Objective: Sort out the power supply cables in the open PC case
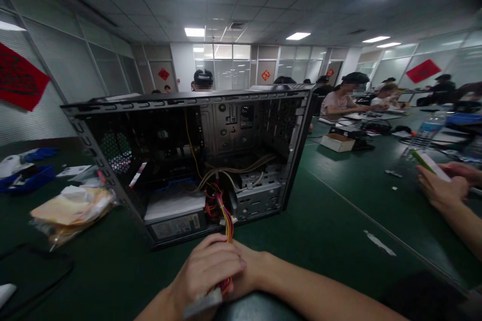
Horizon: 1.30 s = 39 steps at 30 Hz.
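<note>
An open black computer case point(301, 150) stands on the green table in front of me, its inside facing me. From its lower part runs a bundle of coloured power cables point(227, 223), red, yellow and orange, out over the edge. My left hand point(207, 268) is closed round this bundle just before the case. A pale connector point(203, 303) hangs at the cables' end below it. Against the bundle, my right hand point(246, 266) lies under the left one, its fingers mostly hidden. Inside the case, a power supply point(176, 225) sits at the lower left and a metal drive cage point(259, 203) at the lower right.
A plastic bag with packaging point(71, 210) and a blue tray point(32, 180) lie to the left. At the right, another person's hands point(444, 183) hold a phone-like object point(431, 164). A small cardboard box point(336, 143) stands farther back. Several people sit at tables beyond.
</note>
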{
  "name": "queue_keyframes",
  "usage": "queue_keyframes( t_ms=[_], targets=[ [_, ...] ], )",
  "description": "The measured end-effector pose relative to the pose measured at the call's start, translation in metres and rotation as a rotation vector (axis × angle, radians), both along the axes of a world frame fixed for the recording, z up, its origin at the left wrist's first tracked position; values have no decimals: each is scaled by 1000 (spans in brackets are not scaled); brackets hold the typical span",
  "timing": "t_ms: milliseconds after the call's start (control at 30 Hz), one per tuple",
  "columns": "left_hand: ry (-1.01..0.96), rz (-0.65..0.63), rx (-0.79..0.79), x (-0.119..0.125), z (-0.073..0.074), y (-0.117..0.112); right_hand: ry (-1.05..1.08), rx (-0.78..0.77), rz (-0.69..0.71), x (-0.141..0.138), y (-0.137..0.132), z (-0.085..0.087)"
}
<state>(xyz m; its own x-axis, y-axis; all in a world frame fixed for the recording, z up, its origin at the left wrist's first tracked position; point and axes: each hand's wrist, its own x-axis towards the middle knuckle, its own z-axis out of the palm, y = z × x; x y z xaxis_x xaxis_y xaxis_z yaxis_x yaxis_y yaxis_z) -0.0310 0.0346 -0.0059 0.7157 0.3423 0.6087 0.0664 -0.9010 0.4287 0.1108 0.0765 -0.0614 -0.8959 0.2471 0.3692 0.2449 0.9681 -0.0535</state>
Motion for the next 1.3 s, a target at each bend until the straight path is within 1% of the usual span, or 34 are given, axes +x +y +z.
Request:
queue_keyframes(
  t_ms=[67, 167, 233, 300, 367, 433, 467, 533, 600, 633, 700, 733, 800, 900, 1000, 1133, 1233, 1300],
  targets=[
    [-96, 73, -94, -1, 4, 0, -63, 32, 53, 2, -4, 15],
    [-284, 268, -284, 0, 3, -2, -70, 17, 61, 7, -9, 34],
    [-403, 401, -485, 3, 3, -4, -60, -25, 86, 11, -11, 37],
    [-486, 473, -667, 5, 6, -5, -6, -92, 124, 14, -13, 35],
    [-515, 512, -753, 5, 12, -4, 146, -141, 149, 16, -15, 32],
    [-533, 555, -770, 4, 18, -2, 394, -155, 137, 17, -18, 33],
    [-546, 579, -765, 4, 19, -1, 530, -164, 100, 17, -19, 35],
    [-575, 612, -753, 3, 20, 1, 761, -225, -29, 18, -21, 43],
    [-590, 606, -747, 3, 17, 1, 908, -349, -172, 19, -21, 51],
    [-580, 590, -747, 4, 15, 1, 952, -423, -222, 19, -21, 54],
    [-530, 545, -754, 6, 12, 0, 989, -533, -263, 18, -19, 56],
    [-496, 527, -758, 6, 11, -1, 986, -553, -255, 17, -18, 55],
    [-450, 504, -757, 7, 11, -2, 971, -533, -220, 15, -17, 52],
    [-481, 499, -766, 8, 12, -5, 957, -463, -178, 13, -17, 49],
    [-529, 500, -831, 9, 13, -6, 927, -423, -166, 14, -17, 49],
    [-514, 477, -867, 11, 11, -5, 890, -379, -140, 18, -15, 52],
    [-529, 442, -877, 11, 10, -2, 893, -378, -116, 19, -15, 53],
    [-524, 408, -879, 11, 10, 0, 900, -411, -116, 18, -15, 53]
  ],
)
